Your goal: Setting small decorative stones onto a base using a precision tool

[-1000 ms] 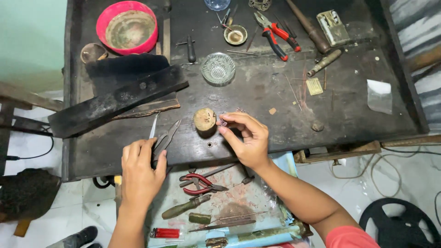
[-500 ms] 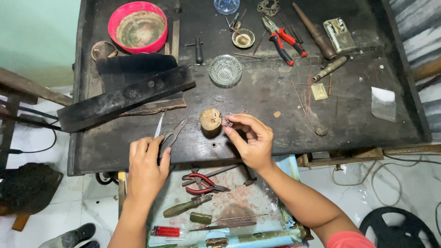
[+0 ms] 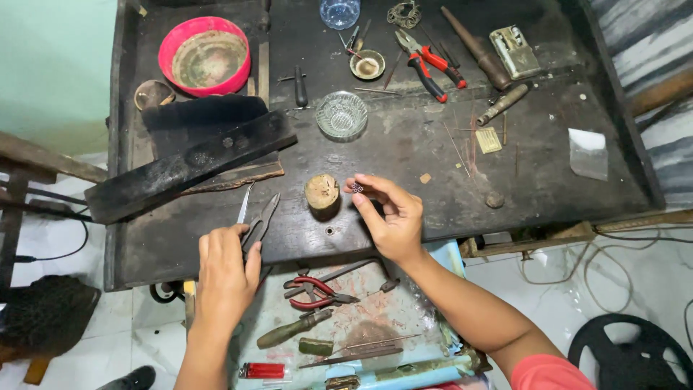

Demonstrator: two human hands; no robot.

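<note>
The right hand [image 3: 390, 220] hovers over the near middle of the dark, scuffed wooden worktop [image 3: 404, 155], with its thumb and forefinger pinched narrow on a tiny dark bead-like piece [image 3: 356, 187]; what the piece is made of cannot be made out. Just left of that piece stands a short round wooden stump [image 3: 322, 192], upright on the worktop and apart from the fingers.

The left hand [image 3: 225, 271] lies at the near left edge of the worktop, fingers curled around the handles of a pair of dark metal shears [image 3: 258, 222] whose blades point away and rest on the surface. A thin pale metal blade [image 3: 245, 204] lies just left of the shears.

Farther back, a long black charred wooden slab [image 3: 189, 166] lies slanted across the left side. Behind it sits a round red plastic bowl [image 3: 205, 55]. A small clear cut-glass dish [image 3: 341, 114] stands near the middle, and red-handled pliers [image 3: 430, 62] lie at the far right of centre. Below the near edge, an open drawer [image 3: 346, 325] holds a second pair of red-handled pliers [image 3: 315, 290] among other tools.
</note>
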